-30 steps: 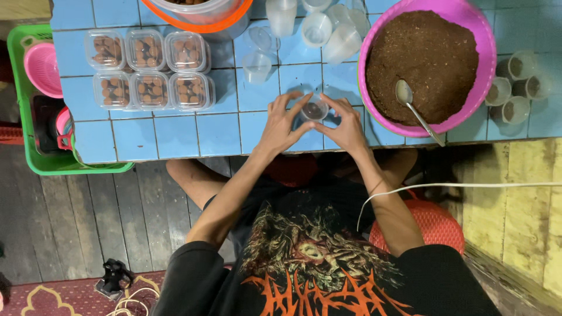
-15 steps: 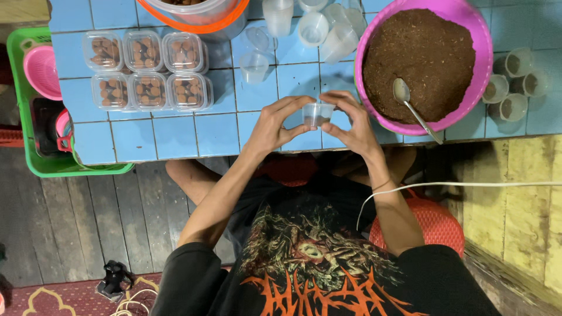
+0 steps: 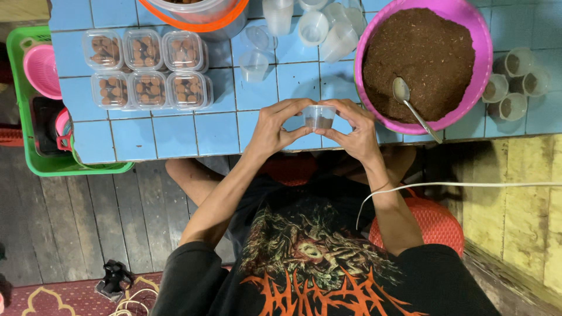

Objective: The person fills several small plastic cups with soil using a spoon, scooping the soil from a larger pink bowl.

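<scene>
We hold a small clear plastic cup [image 3: 319, 116] between both hands at the centre of the frame, just above the near edge of the blue tiled table [image 3: 175, 137]. Our left hand [image 3: 275, 130] curls around the cup's left side, fingers arched over the top and thumb tucked beneath; our right hand [image 3: 356, 131] mirrors it on the right, so both are closed around the cup with the fingertips meeting near its rim. A little dark fill shows in the bottom of the cup. Both forearms run down from the hands toward the lower middle of the frame, elbows spread apart.

To the upper right, just beside our right hand, sits a large pink basin [image 3: 483, 52] full of brown soil-like matter, with a metal spoon [image 3: 410, 105] resting on it, handle pointing down toward the table edge. At the far right stand several small filled cups [image 3: 515, 82]. Above our hands lie empty clear cups [image 3: 316, 26], some tipped over, and an orange-rimmed bucket [image 3: 205, 14] at the top edge. At the upper left, six lidded clear boxes [image 3: 143, 70] sit in two rows, well apart from our hands. Bare tiles lie between those boxes and our left hand. A green crate [image 3: 23, 140] stands off the table's left edge.
</scene>
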